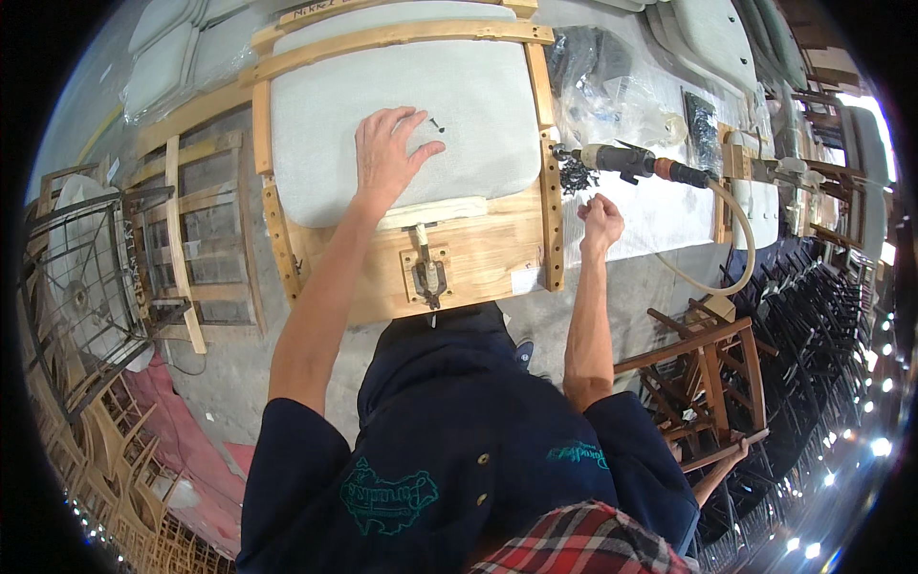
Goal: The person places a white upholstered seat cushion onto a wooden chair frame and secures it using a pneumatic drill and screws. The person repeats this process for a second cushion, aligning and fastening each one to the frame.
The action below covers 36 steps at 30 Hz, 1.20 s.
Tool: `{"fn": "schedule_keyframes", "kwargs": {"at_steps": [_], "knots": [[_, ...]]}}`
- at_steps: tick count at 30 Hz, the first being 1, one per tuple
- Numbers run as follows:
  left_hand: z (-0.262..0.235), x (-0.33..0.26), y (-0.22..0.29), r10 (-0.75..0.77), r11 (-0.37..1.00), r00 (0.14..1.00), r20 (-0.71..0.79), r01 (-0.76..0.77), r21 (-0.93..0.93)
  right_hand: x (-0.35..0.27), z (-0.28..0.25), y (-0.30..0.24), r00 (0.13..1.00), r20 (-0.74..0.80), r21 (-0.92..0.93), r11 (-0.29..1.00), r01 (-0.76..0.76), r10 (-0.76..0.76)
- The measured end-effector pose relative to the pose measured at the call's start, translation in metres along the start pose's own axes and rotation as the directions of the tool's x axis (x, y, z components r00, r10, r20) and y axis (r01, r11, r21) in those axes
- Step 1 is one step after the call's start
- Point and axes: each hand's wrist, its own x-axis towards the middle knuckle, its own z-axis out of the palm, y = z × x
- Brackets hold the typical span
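Observation:
My left hand (387,153) lies flat, fingers spread, on a pale grey seat cushion (402,115) set in a wooden frame jig (478,253). A small dark screw (437,124) lies on the cushion just beside its fingertips. My right hand (601,220) is closed in a loose fist at the jig's right edge, pinching what looks like a small dark screw. It is just below a pile of dark screws (576,175) and a pneumatic screwdriver (626,160) lying on the table. A metal toggle clamp (427,273) sits on the jig's near board.
A tan air hose (741,244) curves from the screwdriver. Clear plastic bags (622,100) with dark hardware lie behind it. More grey cushions (182,48) are stacked at the back. Wooden chair frames (703,368) stand on the right, a slatted wooden frame (196,239) and wire racks (81,287) on the left.

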Motion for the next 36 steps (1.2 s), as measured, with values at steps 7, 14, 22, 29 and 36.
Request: {"fn": "schedule_keyframes", "kwargs": {"at_steps": [7,14,22,29,36], "knots": [[0.003,0.006,-0.011,0.040,0.998,0.998,0.047,-0.041,0.038,0.066,0.022,-0.055,0.763,0.126,-0.472,0.638,0.609,-0.635],[-0.008,0.016,0.004,0.068,0.997,0.994,0.088,-0.071,0.024,0.194,0.068,-0.064,0.813,0.423,-0.615,0.532,0.582,-0.401],[-0.005,0.015,0.002,0.054,0.997,0.995,0.088,-0.059,0.053,0.214,0.140,-0.060,0.358,0.610,-0.302,0.211,0.930,-0.707],[-0.006,0.018,0.003,0.036,0.999,0.997,0.063,-0.037,0.010,0.227,0.133,-0.045,0.459,0.644,-0.407,0.234,0.883,-0.612],[-0.005,0.014,0.001,0.020,1.000,1.000,0.021,-0.021,0.009,0.181,0.123,-0.079,0.804,0.353,-0.683,0.455,0.571,-0.478]]}}
